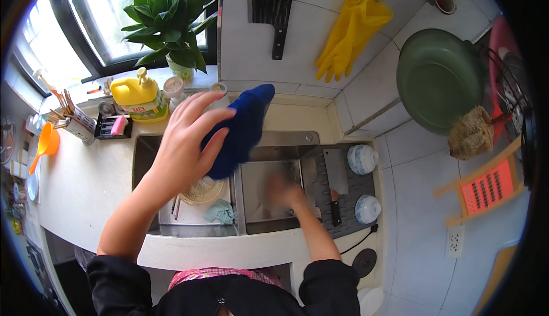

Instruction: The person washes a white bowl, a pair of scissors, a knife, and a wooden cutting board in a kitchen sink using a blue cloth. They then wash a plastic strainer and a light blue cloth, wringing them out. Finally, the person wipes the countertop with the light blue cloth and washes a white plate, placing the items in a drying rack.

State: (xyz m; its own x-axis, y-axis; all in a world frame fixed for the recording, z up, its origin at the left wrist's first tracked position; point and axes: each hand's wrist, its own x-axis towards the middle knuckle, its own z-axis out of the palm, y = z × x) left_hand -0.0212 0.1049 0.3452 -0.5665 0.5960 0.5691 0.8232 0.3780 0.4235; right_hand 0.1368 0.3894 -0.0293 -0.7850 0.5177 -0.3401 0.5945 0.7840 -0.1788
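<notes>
Left sink basin contains a cream strainer, a crumpled teal cloth and thin sticks; on the counter, a black caddy holds a pink sponge, and a perforated holder contains chopsticks. Right hand is down in the right basin, badly blurred (finger state cannot be determined). Left hand partly covers the dark blue cloth above the sink's back edge; thumb and fingers are spread against it, but any grasp is obscured. That cloth appears elongated, rumpled, tapering upward, its lower edge smeared.
</notes>
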